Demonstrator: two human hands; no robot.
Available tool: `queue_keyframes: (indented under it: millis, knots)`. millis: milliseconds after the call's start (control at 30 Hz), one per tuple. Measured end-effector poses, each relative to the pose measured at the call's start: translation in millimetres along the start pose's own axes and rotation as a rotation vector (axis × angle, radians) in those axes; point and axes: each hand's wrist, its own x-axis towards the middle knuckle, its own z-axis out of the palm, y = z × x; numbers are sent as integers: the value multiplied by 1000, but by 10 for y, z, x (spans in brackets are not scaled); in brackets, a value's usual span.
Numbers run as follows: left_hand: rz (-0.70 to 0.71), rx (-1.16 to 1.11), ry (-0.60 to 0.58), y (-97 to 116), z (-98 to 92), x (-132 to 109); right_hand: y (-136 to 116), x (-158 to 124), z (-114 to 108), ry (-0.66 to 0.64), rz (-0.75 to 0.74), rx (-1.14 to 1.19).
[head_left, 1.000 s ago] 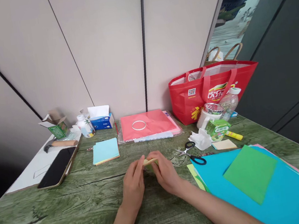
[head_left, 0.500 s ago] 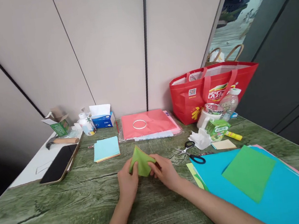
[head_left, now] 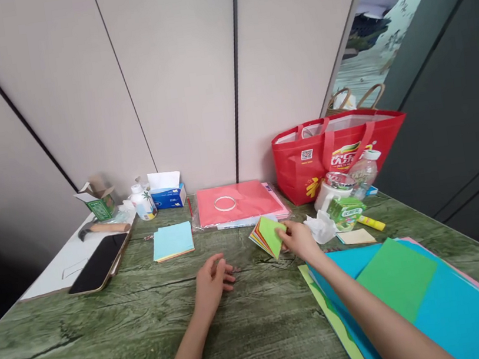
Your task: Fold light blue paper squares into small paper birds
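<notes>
My right hand (head_left: 299, 239) pinches a small stack of coloured paper squares (head_left: 267, 236), green on top, and holds it tilted just above the green wood-grain table (head_left: 110, 334). It sits in front of the pink paper pack (head_left: 238, 202). My left hand (head_left: 211, 281) rests on the table to the left, fingers loosely apart and holding nothing. Large sheets of blue paper (head_left: 455, 315) with a green sheet (head_left: 398, 279) on top lie under my right forearm.
A red shopping bag (head_left: 333, 151), a jar, a bottle, crumpled tissue (head_left: 321, 226) and a glue stick (head_left: 371, 222) crowd the back right. At the left lie a phone (head_left: 98, 263), a hammer (head_left: 101, 228), a tissue box (head_left: 168, 194) and blue note paper (head_left: 172, 241). A tape ring (head_left: 224, 203) lies on the pink pack.
My right hand carried the folded paper stack up and to the right, away from my left hand. My left hand let go and now rests on the table. The scissors are now hidden.
</notes>
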Motion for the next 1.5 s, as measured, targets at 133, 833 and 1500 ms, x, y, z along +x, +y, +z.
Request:
queue_keyframes:
  millis: [133, 833, 1500]
  knots:
    - [43, 36, 53, -67, -21, 37, 11, 5, 21, -2, -14, -106]
    - [234, 615, 510, 177, -1258, 636, -1326, 490, 1432, -599, 150, 711]
    - [20, 333, 409, 55, -1108, -32, -1141, -128, 1184, -620, 271, 858]
